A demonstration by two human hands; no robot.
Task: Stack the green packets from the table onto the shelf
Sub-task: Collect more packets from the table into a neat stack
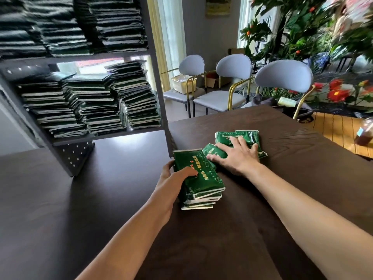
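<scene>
Left hand (173,174) gripped a packet stack (198,178) near the table's (282,188) shelf-side edge. Right hand (236,156) lay flat, fingers straight, on loose packets (246,136) just beyond. Best: square edges first, then lift onto shelf (105,136).

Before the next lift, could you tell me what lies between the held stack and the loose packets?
Head view: only the right hand, flat, bridging stack and loose packets.

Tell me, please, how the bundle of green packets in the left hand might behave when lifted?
The bundle would likely fan apart: its lower packets already sit staggered. The glossy wrappers look slippery. The left hand grips only one side, so the far edge may sag.
</scene>
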